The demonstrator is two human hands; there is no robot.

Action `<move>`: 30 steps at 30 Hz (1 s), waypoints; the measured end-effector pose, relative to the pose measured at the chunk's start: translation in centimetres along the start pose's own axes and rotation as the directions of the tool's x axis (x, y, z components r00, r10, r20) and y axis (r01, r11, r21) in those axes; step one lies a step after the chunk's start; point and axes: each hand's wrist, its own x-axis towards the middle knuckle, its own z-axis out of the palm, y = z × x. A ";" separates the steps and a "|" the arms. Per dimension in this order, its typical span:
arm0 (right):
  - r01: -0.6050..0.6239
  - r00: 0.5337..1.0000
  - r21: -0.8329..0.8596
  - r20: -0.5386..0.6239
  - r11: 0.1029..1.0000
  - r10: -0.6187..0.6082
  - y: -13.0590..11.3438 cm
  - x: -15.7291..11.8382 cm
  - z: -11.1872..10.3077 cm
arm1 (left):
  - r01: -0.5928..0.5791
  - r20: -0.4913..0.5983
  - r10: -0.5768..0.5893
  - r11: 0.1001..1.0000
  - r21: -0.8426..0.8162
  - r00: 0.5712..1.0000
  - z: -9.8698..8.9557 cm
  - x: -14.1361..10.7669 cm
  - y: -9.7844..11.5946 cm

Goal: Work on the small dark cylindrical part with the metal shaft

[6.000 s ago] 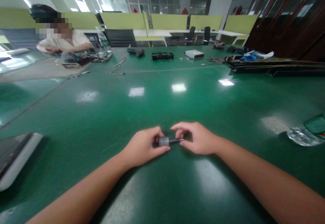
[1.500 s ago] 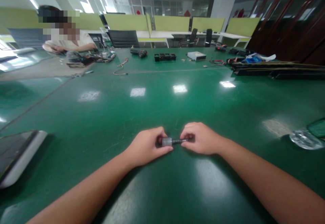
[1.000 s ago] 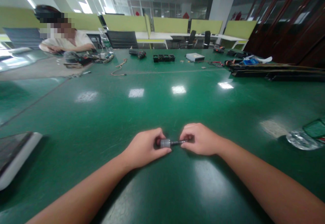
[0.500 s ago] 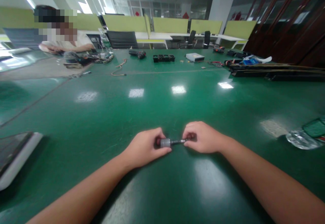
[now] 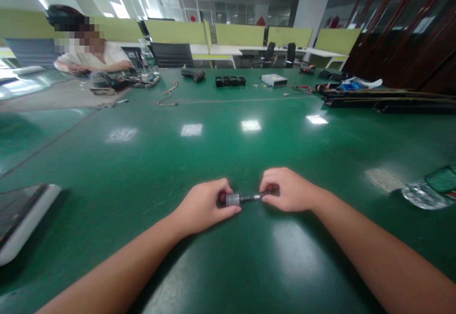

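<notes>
Low over the green table (image 5: 213, 152), my left hand (image 5: 204, 204) is closed round a small cylindrical part (image 5: 232, 200) with a grey, see-through-looking body. A thin dark shaft (image 5: 251, 197) runs from that part to the right. My right hand (image 5: 288, 190) pinches the shaft's far end between thumb and fingers, where something dark reddish shows. The exact kind of part is too small to tell. Both hands rest at about the same distance from me, with a short gap between them.
A white-edged device (image 5: 32, 223) lies at the left, a clear plastic bottle (image 5: 425, 195) at the right. Farther back are a black block (image 5: 230, 81), a white box (image 5: 274, 80), a power tool (image 5: 193, 75) and black bars (image 5: 388, 100). A person (image 5: 96, 57) sits at the far left.
My right hand has shifted slightly to the right and away from me, showing a little more of the shaft's right end. My left hand has hardly moved.
</notes>
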 end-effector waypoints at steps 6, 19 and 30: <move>0.015 1.000 0.012 0.005 1.000 -0.015 0.0 0.0 0.2 | 0.003 0.005 -0.003 1.000 0.008 1.000 0.1 0.0 -0.1; 0.095 0.992 0.227 -0.098 0.969 -0.075 -1.2 0.7 2.8 | 0.000 0.010 0.000 1.000 0.018 1.000 0.1 0.0 -0.2; 0.092 0.993 0.215 -0.090 0.972 -0.075 -0.9 0.8 2.9 | -0.009 0.009 0.009 1.000 0.008 1.000 0.1 0.0 -0.3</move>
